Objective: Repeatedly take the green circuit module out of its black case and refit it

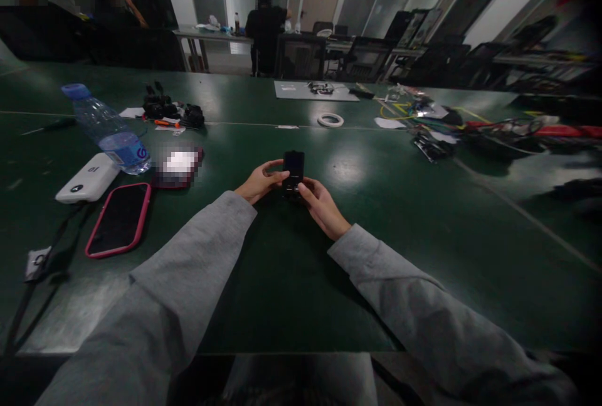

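Note:
A small black device with a dark screen [294,164] stands upright between my two hands, just above or on the green table; I cannot tell which. My left hand [261,182] grips its left edge, with the thumb on the front near the screen's lower part. From the right, my right hand [324,205] holds the lower side, its thumb pressed by the small light marks under the screen. The fingers behind the device are hidden. Both forearms are in grey sleeves.
On the left are a phone in a red case [119,219], a white power bank [88,179] with a cable and a tilted plastic bottle [113,136]. A tape roll [330,120] lies ahead. Tangled cables [423,111] spread right. People sit beyond the green table [263,293].

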A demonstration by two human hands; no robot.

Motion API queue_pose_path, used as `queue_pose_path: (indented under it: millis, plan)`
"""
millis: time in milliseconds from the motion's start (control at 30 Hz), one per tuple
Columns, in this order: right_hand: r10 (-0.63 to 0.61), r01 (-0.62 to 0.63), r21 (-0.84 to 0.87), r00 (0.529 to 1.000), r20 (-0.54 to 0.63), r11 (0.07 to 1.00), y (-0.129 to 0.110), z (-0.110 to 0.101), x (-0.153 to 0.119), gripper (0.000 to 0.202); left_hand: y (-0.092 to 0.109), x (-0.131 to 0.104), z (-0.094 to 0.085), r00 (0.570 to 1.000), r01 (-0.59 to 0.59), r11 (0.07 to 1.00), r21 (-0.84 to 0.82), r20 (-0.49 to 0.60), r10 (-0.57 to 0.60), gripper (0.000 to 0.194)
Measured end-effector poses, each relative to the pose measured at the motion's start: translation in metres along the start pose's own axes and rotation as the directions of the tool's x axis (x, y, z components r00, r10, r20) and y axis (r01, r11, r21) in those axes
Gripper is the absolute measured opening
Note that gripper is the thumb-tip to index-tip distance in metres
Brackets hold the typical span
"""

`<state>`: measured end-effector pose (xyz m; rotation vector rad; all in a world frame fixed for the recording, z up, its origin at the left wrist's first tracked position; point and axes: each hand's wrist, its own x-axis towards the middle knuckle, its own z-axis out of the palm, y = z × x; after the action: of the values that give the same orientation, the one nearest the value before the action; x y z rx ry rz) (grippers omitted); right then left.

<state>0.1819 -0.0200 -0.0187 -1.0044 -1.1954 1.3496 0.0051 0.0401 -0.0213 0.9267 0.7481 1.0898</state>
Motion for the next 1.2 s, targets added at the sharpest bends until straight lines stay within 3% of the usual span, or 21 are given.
queue_pose_path:
  millis: [100, 300, 567, 1200]
  plan:
    - [-0.041, 0.041, -0.058, 0.999, 0.014, 0.997, 0.004, -0.003, 0.010, 0.055, 0.001, 0.000, 0.003, 0.999, -0.010, 1.000, -0.002, -0.035, 0.010, 0.063]
    - [-0.037, 0.038, -0.009, 0.997, 0.072, 0.999, 0.006, 0.000, 0.043, 0.054, 0.002, 0.002, 0.006, 0.982, -0.090, 0.991, -0.097, -0.176, 0.072, 0.062]
    - [-0.044, 0.047, -0.015, 0.984, 0.172, 0.999, 0.004, -0.008, 0.046, 0.051, 0.005, -0.003, 0.008, 0.995, -0.051, 0.998, -0.024, -0.086, 0.049, 0.079]
    - [0.024, -0.056, 0.137, 0.975, 0.221, 0.989, -0.003, -0.011, 0.043, 0.048, 0.005, -0.002, 0.010, 0.991, -0.071, 0.997, -0.003, -0.118, 0.070, 0.080]
